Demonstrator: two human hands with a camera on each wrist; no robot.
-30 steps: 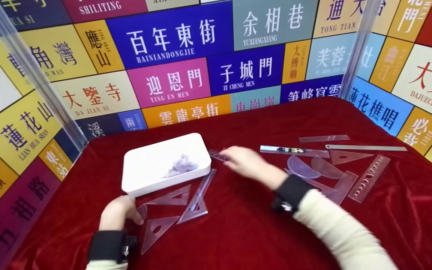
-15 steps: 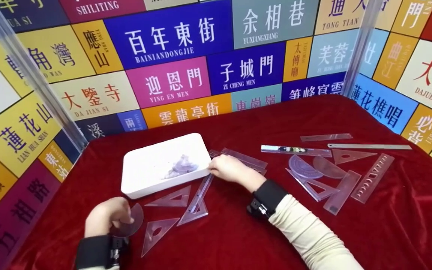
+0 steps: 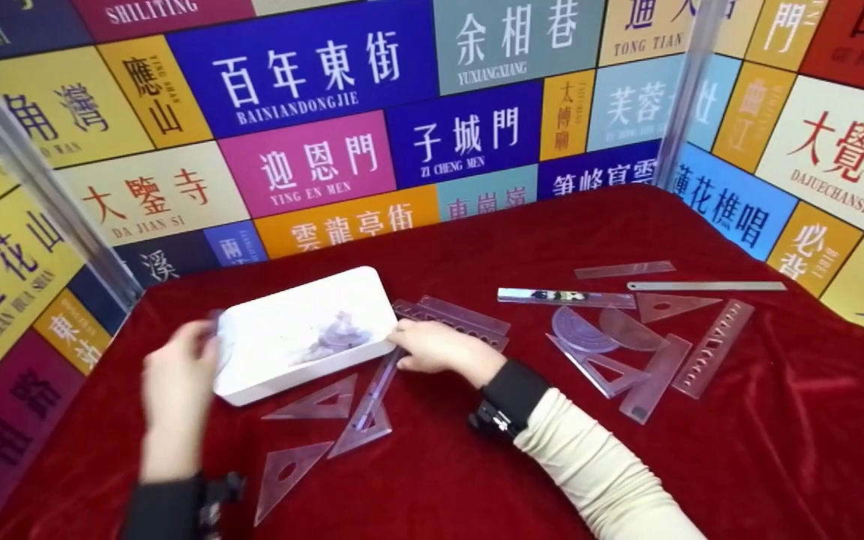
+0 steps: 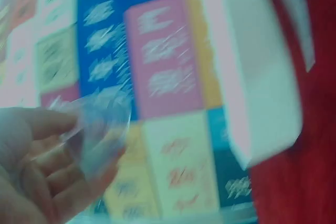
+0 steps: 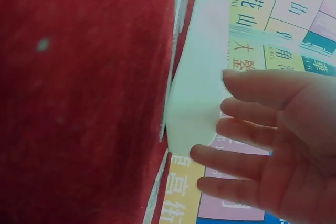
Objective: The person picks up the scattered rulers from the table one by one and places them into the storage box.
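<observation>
My left hand (image 3: 177, 375) pinches a clear, rounded plastic protractor (image 4: 102, 129) between thumb and fingers, raised by the left end of a white box (image 3: 252, 352). Motion blurs that hand and the protractor's edge. A grey-purple picture shows on the box's upper side. At the box's right corner, my right hand (image 3: 439, 345) touches the rim with fairly straight fingers, seen in the right wrist view beside the box's pale side wall (image 5: 202, 61). In front of the box lie clear set squares (image 3: 293, 472) and a narrow ruler (image 3: 378, 386) that overlaps one of them.
Beyond my right hand lie clear stencil rulers (image 3: 469, 313). Further right are a printed ruler (image 3: 567, 298), a steel ruler (image 3: 709, 286), a blue-tinted protractor (image 3: 582, 330) and several other clear rulers. All rest on a red velvet cloth (image 3: 507, 465). A clear post (image 3: 87, 217) stands at the back left.
My left hand has picked the protractor off the cloth and raised it to the box's left end. My right hand has moved left from the stencil rulers to the box's corner.
</observation>
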